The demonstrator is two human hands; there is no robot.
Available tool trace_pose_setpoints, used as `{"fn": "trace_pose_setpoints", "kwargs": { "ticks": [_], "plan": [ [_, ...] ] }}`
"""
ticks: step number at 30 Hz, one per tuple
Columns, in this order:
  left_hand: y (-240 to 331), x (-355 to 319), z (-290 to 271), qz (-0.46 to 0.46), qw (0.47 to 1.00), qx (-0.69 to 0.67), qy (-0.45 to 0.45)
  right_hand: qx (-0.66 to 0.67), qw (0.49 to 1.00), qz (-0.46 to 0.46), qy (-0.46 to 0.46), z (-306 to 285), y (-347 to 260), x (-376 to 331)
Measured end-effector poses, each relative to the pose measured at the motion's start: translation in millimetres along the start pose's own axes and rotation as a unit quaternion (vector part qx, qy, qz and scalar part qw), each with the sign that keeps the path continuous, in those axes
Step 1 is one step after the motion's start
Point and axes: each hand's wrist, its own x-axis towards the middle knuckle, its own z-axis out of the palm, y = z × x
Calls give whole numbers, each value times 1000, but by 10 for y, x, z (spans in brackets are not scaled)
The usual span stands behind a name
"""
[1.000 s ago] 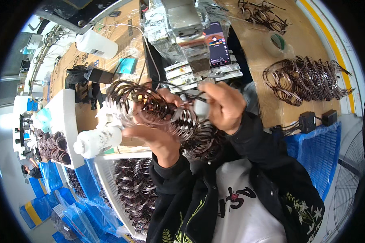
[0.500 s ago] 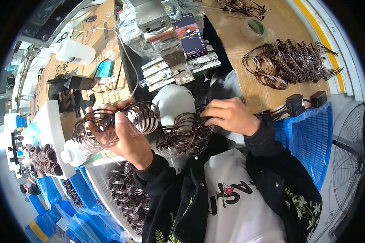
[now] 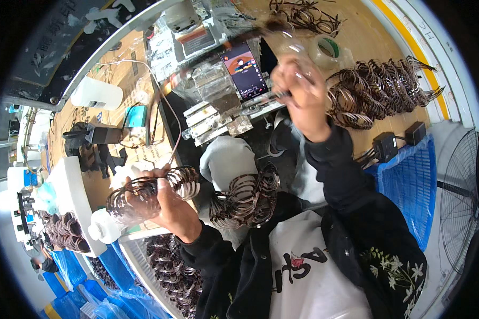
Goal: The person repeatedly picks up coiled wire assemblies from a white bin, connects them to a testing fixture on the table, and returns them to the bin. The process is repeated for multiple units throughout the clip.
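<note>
In my left hand (image 3: pixel 170 207) is a bundle of glossy brown hoop-shaped bands (image 3: pixel 138 196), nested side by side, with my fingers and thumb wrapped round them. A second bundle of brown hoops (image 3: pixel 242 199) rests on my lap, touched by neither hand. My right hand (image 3: pixel 303 87) is raised in front of the metal fixture, blurred by motion, its fingers curled. A smeared dark, curved band (image 3: pixel 239 38) runs from it toward the upper left and looks like one brown hoop in its grip.
A lit phone (image 3: pixel 243 72) leans on the metal fixture (image 3: pixel 213 87). On the right board lie a tape roll (image 3: pixel 324 50) and more hoops (image 3: pixel 378 90). Blue baskets (image 3: pixel 404 186) stand at right; a white crate (image 3: pixel 143 266) of hoops is at lower left. White bottles (image 3: pixel 97 95) stand left.
My right hand has left the lap bundle and swung up and forward, with a blurred dark band at it. My left hand keeps its bundle, slightly lower in view.
</note>
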Motion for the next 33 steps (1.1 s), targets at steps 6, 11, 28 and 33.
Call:
{"fn": "trace_pose_setpoints", "kwargs": {
  "ticks": [6,11,28,33],
  "plan": [
    [42,-38,-4,5,999,49,-17,57,998,10,-15,296,632,428],
    [26,-30,-15,-29,999,-21,-25,15,1000,19,19,315,789,440],
    [293,-136,112,-217,919,-253,-212,-234,914,-327,-54,380,42,-555],
    [352,-215,132,-135,947,-199,-213,-258,916,-284,-114,460,-295,-772]
  ]
}}
